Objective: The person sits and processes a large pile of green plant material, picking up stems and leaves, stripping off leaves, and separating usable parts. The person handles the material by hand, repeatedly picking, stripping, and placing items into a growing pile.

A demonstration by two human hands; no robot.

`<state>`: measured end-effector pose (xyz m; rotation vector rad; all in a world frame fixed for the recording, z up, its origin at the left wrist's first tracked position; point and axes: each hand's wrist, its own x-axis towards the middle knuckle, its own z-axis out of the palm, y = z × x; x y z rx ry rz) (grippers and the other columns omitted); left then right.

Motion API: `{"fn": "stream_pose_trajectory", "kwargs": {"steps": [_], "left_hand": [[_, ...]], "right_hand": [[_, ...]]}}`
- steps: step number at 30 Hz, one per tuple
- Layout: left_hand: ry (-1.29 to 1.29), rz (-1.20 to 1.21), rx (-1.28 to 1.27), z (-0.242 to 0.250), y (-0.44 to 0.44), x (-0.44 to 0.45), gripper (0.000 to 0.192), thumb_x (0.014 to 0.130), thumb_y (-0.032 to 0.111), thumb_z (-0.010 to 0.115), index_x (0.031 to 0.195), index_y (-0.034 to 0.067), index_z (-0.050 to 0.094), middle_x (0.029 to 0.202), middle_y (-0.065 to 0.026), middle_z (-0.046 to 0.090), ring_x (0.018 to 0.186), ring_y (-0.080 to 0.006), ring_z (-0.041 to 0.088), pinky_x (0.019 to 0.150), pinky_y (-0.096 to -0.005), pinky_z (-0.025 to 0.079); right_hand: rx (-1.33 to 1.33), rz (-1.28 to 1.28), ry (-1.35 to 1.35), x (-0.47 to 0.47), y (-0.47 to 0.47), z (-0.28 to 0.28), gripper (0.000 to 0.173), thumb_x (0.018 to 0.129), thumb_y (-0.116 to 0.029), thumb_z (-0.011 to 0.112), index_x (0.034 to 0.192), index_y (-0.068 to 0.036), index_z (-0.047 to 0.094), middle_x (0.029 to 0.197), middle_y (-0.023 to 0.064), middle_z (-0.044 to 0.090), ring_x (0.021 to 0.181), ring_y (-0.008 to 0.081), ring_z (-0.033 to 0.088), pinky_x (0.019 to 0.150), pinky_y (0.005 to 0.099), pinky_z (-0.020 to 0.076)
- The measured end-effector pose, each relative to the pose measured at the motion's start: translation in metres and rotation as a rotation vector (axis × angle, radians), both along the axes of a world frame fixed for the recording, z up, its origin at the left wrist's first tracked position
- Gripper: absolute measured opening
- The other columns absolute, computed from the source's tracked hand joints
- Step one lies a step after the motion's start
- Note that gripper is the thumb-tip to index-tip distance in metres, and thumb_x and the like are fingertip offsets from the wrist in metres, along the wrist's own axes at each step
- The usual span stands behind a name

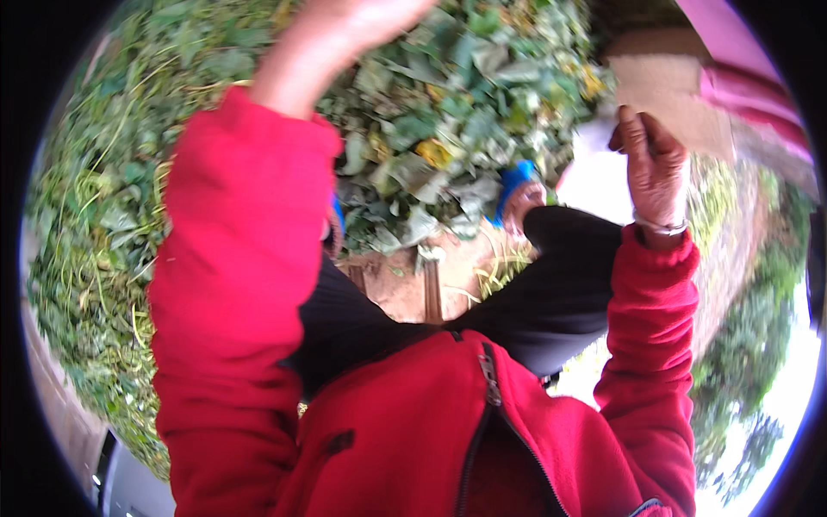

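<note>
My left forearm, in a red fleece sleeve (239, 213), stretches forward over a large heap of green leaves (420, 123). Blurred by motion, my left hand (381, 16) runs out of the top edge, and its fingers are out of view. On the right, my right hand (652, 152) is raised with its fingers curled and the thumb against them. A bangle circles that wrist. Behind its fingertips lies a flat piece of brown cardboard (672, 97); whether the fingers touch it or pinch something small cannot be made out.
Between my black-trousered legs (562, 271) is a brown floor (400, 278) with loose stems. My foot in a blue sandal (520, 194) borders the leaf heap. Long stringy vines (97, 213) cover the left side. Pink fabric (749, 90) hangs at upper right, with trees (743, 355) beyond.
</note>
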<state>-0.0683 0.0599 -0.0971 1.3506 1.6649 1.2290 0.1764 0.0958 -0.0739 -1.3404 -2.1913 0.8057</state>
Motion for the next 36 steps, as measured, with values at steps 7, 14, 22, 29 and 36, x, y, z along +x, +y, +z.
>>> {"fn": "stream_pose_trajectory", "kwargs": {"steps": [7,14,22,29,36], "left_hand": [[0.231,-0.017,-0.102,0.021,-0.004,-0.015,0.012,0.068,0.011,0.061,0.066,0.001,0.054,0.063,-0.0135,0.055,0.064,-0.0244,0.058,0.064,-0.036,0.048],[0.122,0.151,0.123,0.028,-0.014,-0.015,0.012,0.059,0.004,0.057,0.049,0.003,0.051,0.052,-0.0157,0.053,0.051,-0.0298,0.057,0.05,-0.0383,0.047],[0.108,0.182,0.154,0.032,-0.006,-0.03,0.005,0.057,0.005,0.056,0.052,0.003,0.057,0.056,-0.0162,0.057,0.054,-0.0287,0.058,0.052,-0.0369,0.046],[0.057,0.277,0.213,0.034,-0.009,-0.051,0.006,0.057,0.003,0.055,0.051,0.003,0.055,0.056,-0.0169,0.056,0.054,-0.0297,0.057,0.054,-0.0373,0.046],[0.02,0.268,0.223,0.033,-0.008,-0.068,0.005,0.057,0.003,0.055,0.052,0.004,0.053,0.054,-0.0156,0.055,0.054,-0.0292,0.057,0.052,-0.0371,0.045]], "right_hand": [[-0.468,0.471,0.008,-0.099,-0.012,-0.106,0.019,0.084,-0.018,0.054,0.079,0.0,0.059,0.065,0.0036,0.058,0.06,0.0084,0.05,0.056,0.0235,0.0413],[-0.705,0.495,-0.405,-0.208,-0.079,-0.147,0.021,0.08,-0.018,0.057,0.092,0.0,0.057,0.072,0.0066,0.061,0.063,0.0129,0.055,0.059,0.0272,0.0441],[-0.538,0.81,0.126,-0.293,-0.116,-0.183,0.011,0.075,-0.011,0.057,0.083,-0.004,0.06,0.076,0.013,0.06,0.068,0.0264,0.059,0.06,0.0312,0.0463],[-0.121,1.047,0.21,-0.356,-0.126,-0.2,0.018,0.074,-0.004,0.049,0.091,-0.007,0.055,0.092,0.0115,0.057,0.084,0.0317,0.053,0.071,0.0376,0.0439],[0.017,1.299,0.111,-0.388,-0.142,-0.208,0.037,0.063,0.001,0.051,0.094,-0.016,0.06,0.098,0.0077,0.055,0.09,0.027,0.05,0.078,0.0342,0.0422]]}}
